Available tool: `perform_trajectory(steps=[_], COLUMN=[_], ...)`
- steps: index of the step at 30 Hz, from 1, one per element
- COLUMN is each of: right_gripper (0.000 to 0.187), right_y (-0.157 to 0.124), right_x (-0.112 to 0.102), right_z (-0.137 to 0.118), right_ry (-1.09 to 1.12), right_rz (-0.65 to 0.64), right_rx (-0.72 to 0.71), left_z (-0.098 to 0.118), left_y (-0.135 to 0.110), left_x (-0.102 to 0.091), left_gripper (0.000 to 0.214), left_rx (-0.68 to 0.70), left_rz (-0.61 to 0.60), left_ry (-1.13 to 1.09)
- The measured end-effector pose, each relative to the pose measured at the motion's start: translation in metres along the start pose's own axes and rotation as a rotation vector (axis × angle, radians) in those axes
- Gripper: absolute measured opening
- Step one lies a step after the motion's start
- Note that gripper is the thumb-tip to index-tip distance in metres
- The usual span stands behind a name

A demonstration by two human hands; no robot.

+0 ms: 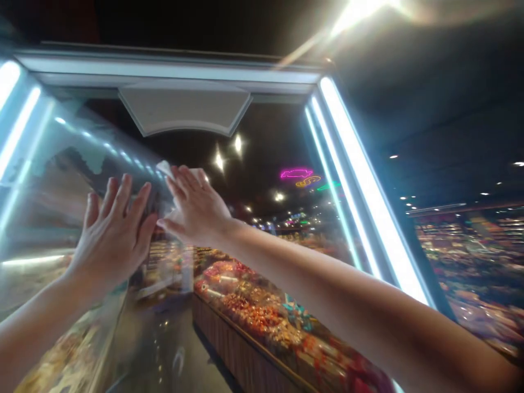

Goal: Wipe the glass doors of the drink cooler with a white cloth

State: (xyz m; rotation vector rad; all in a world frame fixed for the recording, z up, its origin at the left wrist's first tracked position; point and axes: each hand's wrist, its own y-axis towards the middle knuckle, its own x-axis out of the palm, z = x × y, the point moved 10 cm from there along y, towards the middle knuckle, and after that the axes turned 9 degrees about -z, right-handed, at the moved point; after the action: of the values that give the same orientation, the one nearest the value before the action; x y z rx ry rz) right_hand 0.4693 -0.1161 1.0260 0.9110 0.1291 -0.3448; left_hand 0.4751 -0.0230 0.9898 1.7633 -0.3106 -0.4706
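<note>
The right hand [196,210] covers most of the white cloth [166,168], only a corner showing. Right of the lit frame [368,191], the shelves [470,256] are too blurred to tell their goods.

Cloth [165,168]: small, white, crumpled; held against the glass [61,180] under the right hand [196,210], with one corner showing past the fingertips and a bit of edge below the thumb. Glass: clear, tilted pane of a lit display case, at the left of the view, streaked with reflected light strips and hazy patches. The left hand [112,234] lies flat on it, just beside the cloth.
</note>
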Motion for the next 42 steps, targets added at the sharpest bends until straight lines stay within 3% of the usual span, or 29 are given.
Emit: perform_trajectory(steps=[3,5,6,8,10,12,13,15,18,19,20,21,24,26,27,28,30,31,32,33,36,37,38,39,42], right_gripper=[0.082,0.075,0.072,0.068,0.069,0.07,0.072,0.074,0.074,0.073,0.071,0.069,0.065,0.065,0.065,0.066,0.065,0.063,0.061,0.059,0.06,0.062,0.064,0.065,0.064], right_y=[0.024,0.029,0.029,0.023,0.001,-0.028,-0.038,-0.041,-0.034,-0.037,-0.039,-0.041,-0.057,-0.089,-0.106,-0.121,-0.153,-0.168,-0.176,-0.178,-0.185,-0.194,-0.202,-0.211,-0.248], right_x=[0.019,0.025,0.023,0.011,-0.008,-0.019,-0.018,-0.008,0.015,0.019,0.019,0.015,-0.008,-0.014,-0.011,-0.005,0.013,0.019,0.02,0.017,-0.004,-0.007,-0.006,0.0,0.027], right_z=[-0.091,-0.102,-0.086,-0.02,0.065,0.116,0.118,0.077,-0.035,-0.056,-0.058,-0.044,0.055,0.09,0.084,0.064,0.008,-0.008,-0.008,0.007,0.095,0.109,0.107,0.088,-0.003], right_ry=[-0.101,-0.128,-0.119,-0.07,-0.011,0.043,0.055,0.029,-0.061,-0.084,-0.094,-0.095,-0.061,-0.049,-0.052,-0.057,-0.064,-0.064,-0.062,-0.059,-0.042,-0.036,-0.034,-0.037,-0.05], right_rz=[-0.075,-0.119,-0.129,-0.116,-0.038,0.036,0.047,0.013,-0.114,-0.147,-0.167,-0.172,-0.087,-0.013,-0.001,-0.012,-0.094,-0.136,-0.164,-0.17,-0.068,-0.037,-0.031,-0.05,-0.182], right_rx=[-0.167,-0.216,-0.178,0.028,0.373,0.643,0.698,0.581,0.045,-0.099,-0.168,-0.153,0.236,0.416,0.378,0.252,-0.108,-0.23,-0.264,-0.196,0.304,0.397,0.389,0.277,-0.279], left_z=[-0.064,-0.099,-0.114,-0.135,-0.146,-0.144,-0.139,-0.119,-0.073,-0.058,-0.045,-0.033,-0.004,0.014,0.025,0.035,0.057,0.066,0.074,0.08,0.092,0.094,0.097,0.099,0.103], left_y=[-0.024,-0.039,-0.045,-0.059,-0.071,-0.08,-0.084,-0.089,-0.092,-0.091,-0.089,-0.086,-0.079,-0.082,-0.086,-0.091,-0.103,-0.109,-0.112,-0.115,-0.117,-0.119,-0.122,-0.126,-0.146], left_x=[-0.005,-0.004,-0.002,0.001,0.0,0.0,0.0,0.001,-0.002,-0.002,-0.003,-0.003,0.002,0.01,0.014,0.019,0.026,0.029,0.031,0.032,0.036,0.037,0.039,0.04,0.044], left_gripper=[0.061,0.06,0.06,0.062,0.065,0.066,0.066,0.066,0.068,0.068,0.068,0.067,0.067,0.066,0.066,0.066,0.068,0.07,0.072,0.073,0.073,0.073,0.073,0.072,0.069], left_rx=[-0.02,-0.008,0.003,0.032,0.061,0.081,0.089,0.119,0.216,0.244,0.262,0.268,0.254,0.241,0.241,0.246,0.269,0.281,0.29,0.294,0.285,0.281,0.279,0.276,0.283], left_rz=[0.02,0.032,0.034,0.037,0.053,0.052,0.046,0.036,0.062,0.071,0.079,0.085,0.084,0.073,0.065,0.054,0.038,0.03,0.019,0.009,-0.016,-0.023,-0.029,-0.034,-0.047], left_ry=[-0.037,-0.052,-0.058,-0.064,-0.07,-0.073,-0.073,-0.075,-0.073,-0.07,-0.067,-0.064,-0.07,-0.087,-0.102,-0.121,-0.165,-0.182,-0.193,-0.198,-0.185,-0.181,-0.178,-0.179,-0.204])
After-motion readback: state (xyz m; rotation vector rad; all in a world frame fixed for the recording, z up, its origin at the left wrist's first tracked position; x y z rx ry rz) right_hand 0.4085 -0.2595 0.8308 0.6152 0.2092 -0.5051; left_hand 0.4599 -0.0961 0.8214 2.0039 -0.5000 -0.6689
